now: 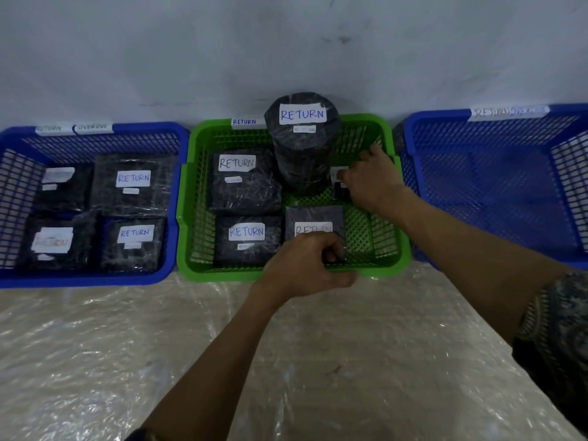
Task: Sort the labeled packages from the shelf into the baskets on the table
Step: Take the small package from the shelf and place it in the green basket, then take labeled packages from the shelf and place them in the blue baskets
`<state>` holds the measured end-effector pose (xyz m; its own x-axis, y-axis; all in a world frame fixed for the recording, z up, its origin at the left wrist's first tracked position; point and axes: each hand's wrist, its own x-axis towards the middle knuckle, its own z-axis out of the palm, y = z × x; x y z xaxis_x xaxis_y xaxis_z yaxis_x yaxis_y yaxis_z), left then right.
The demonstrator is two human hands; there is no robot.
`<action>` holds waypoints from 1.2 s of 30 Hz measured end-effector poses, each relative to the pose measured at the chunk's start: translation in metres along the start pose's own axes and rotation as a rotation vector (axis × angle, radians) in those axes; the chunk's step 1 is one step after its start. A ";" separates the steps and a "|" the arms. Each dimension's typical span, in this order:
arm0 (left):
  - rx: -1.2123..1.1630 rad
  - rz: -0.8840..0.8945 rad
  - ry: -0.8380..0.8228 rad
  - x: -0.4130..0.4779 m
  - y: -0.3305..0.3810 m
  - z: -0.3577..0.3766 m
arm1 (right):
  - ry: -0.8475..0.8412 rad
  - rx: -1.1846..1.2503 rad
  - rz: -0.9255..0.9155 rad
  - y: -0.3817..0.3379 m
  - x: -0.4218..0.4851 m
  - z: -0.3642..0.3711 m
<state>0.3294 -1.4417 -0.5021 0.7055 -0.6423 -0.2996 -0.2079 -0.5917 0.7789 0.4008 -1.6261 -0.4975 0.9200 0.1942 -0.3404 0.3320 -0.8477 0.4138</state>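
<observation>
Flat RETURN package (313, 218): lay in the green basket's (219, 275) near right, near edge pinched in the curled left hand (302, 265), right hand (370, 181) curled on a smaller package (339, 187) behind; judged light, stiff, slick under film, best gripped across opposite edges.

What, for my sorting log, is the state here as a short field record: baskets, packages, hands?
left blue basket: four wrapped packages; two labels read RETURN, two blurred
green basket: tagged RETURN; five packages, one a tall cylinder
right blue basket: tag blurred, unreadable
left hand: grips front package
right hand: touches small package; grip unclear
</observation>
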 end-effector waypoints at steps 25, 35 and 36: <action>0.175 -0.043 0.363 -0.267 0.051 -0.031 | 0.021 1.067 0.095 -0.130 -0.274 -0.102; 0.111 -0.150 0.565 -0.490 0.018 -0.048 | 0.035 1.174 -0.119 -0.292 -0.362 -0.185; 0.118 -0.156 0.586 -0.510 0.011 -0.054 | 0.041 1.167 -0.134 -0.310 -0.365 -0.196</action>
<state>0.0036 -1.0942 -0.3105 0.9816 -0.1889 -0.0268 -0.1218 -0.7286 0.6740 0.0026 -1.3372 -0.3358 0.9053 0.3134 -0.2867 0.0537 -0.7539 -0.6547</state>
